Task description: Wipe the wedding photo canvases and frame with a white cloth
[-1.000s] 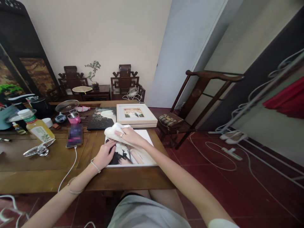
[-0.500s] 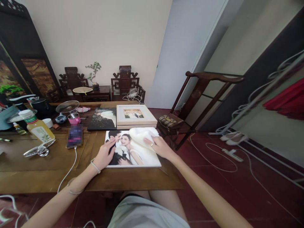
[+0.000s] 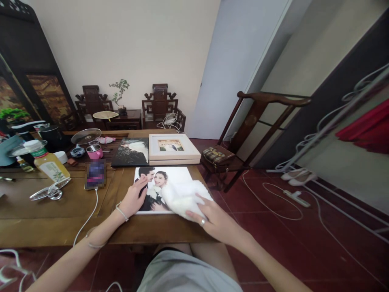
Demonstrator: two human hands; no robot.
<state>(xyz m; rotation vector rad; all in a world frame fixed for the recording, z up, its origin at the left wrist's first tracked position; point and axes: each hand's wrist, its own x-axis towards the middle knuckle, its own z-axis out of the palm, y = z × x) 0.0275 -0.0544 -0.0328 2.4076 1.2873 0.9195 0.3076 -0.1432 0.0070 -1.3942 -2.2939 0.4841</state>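
nearest, the right hand (image 3: 214,221) grips a bunched white cloth (image 3: 184,198) between thumb and fingers over the front right corner of the wedding photo panel (image 3: 158,190), which lies flat on the wooden table (image 3: 152,232); the left hand (image 3: 133,199), fingers slightly spread, rests on the panel's left side; this looks like the wiping step, and the next move calls for light, even pressure, clear of the framed photo (image 3: 174,148) just beyond

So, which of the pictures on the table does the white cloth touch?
The photo panel nearest the person, with the left hand on it. The dark picture and pale-framed picture lie farther back, clear of the white cloth.
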